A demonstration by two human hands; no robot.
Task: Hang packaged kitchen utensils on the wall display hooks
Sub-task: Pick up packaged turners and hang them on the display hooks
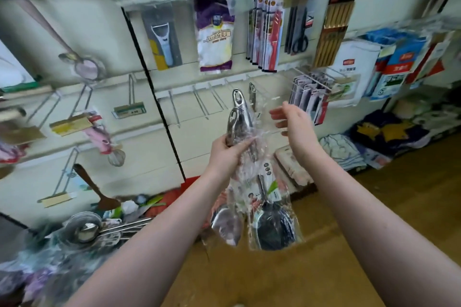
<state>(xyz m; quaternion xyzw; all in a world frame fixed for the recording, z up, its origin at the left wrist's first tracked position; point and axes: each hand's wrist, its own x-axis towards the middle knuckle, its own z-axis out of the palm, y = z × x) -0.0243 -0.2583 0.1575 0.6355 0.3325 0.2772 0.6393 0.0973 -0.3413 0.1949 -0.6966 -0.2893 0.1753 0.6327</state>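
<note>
My left hand grips a bundle of steel ladles in clear plastic sleeves by their handles. The handles point up and the dark scoop ends hang down near the floor. My right hand is beside the top of the wrapping, fingers loosely spread, at or just off the plastic. A row of bare metal hooks sticks out of the white wall panel just behind and left of the handles. One more packaged steel utensil hangs on a hook behind the bundle.
Packaged peelers, gloves, knives, scissors and chopsticks hang on the upper row. Knife packs hang at right. Loose ladles and spatulas pile at lower left. Towels lie on the wooden floor at right.
</note>
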